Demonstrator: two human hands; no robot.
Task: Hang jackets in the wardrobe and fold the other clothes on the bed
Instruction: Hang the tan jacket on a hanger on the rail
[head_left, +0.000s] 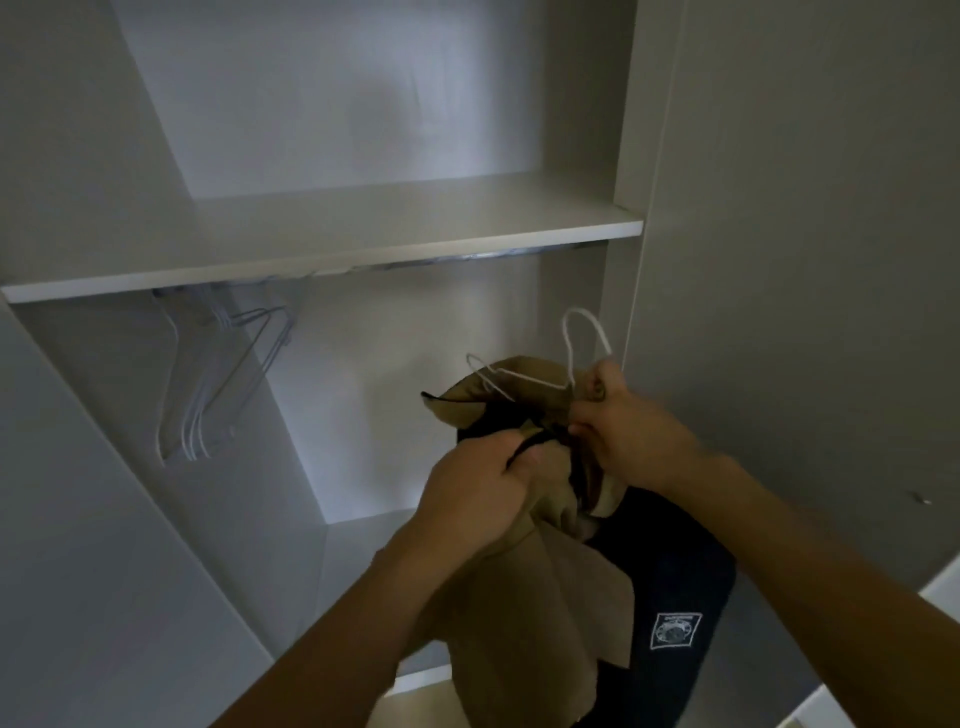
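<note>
Tan cloth with a dark lining, the jacket (524, 587) hangs bunched in front of the open wardrobe (322, 234). My left hand (478, 493) grips its collar edge, fingers curled round the fabric, to hold the neck open. My right hand (623, 421) pinches the white wire hanger (545, 382) at its neck with the cloth, feeding one arm into the shoulder. Spare hangers (208, 384) wait on the rail (467, 257).
</note>
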